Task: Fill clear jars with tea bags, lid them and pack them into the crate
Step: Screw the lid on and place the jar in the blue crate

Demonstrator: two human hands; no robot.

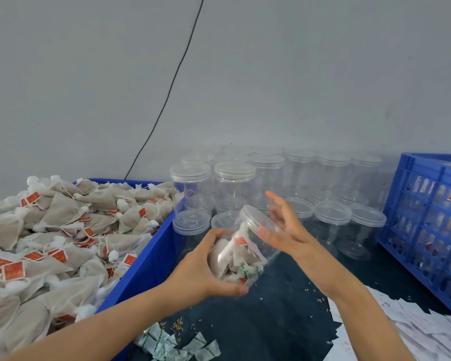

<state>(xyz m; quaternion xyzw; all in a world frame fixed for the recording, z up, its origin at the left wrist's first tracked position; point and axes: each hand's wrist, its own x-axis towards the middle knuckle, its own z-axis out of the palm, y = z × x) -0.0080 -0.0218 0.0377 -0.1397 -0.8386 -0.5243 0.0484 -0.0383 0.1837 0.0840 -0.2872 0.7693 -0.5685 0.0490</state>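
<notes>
One tilted jar of tea bags is gripped by the left hand; its lid is touched by the right hand, fingers spread.

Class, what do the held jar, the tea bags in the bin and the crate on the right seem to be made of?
Held jar: clear, glossy, likely plastic; its contents show through.
Tea bags: beige, matte, mesh-like fabric or filter paper, creased, with red paper tags.
Crate: blue moulded plastic, probably, with lattice walls.
</notes>
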